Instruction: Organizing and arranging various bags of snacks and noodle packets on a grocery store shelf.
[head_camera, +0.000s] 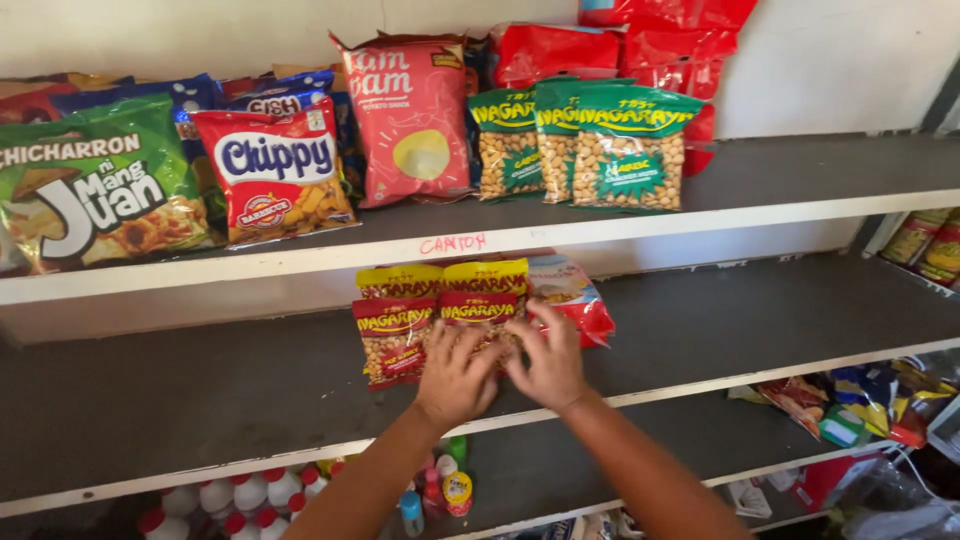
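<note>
I see both hands resting on a small stack of snack packets on the middle shelf (200, 400). The packets under them are red-and-yellow peanut packets (440, 310), standing in overlapping rows near the shelf's front edge, roughly at its centre. My left hand (455, 375) lies flat on the lower right packet with its fingers spread and pointing up toward the back wall. My right hand (548, 362) sits just beside it, thumbs nearly touching, fingers spread and curled lightly over the packet edge. I cannot tell whether either hand is actually gripping a packet or only pressing on it.

Just behind the right hand, a pale packet with a red edge (570, 295) leans against the peanut packets.

On the upper shelf (800, 190) stands a row of larger bags: green peanut packets (610, 150) at the right, a pink-red crisps bag (410, 120) beside them, a red, white and blue corn-chip bag (275, 170), and a green pork-crackling bag (95, 190) at the far left. Red bags (650, 45) are stacked behind the green packets.

Below the middle shelf, white bottles with red caps (240, 495) stand in a cluster at the left, and small coloured bottles (445, 485) show between my forearms. Assorted packets (850, 400) lie at the lower right.
</note>
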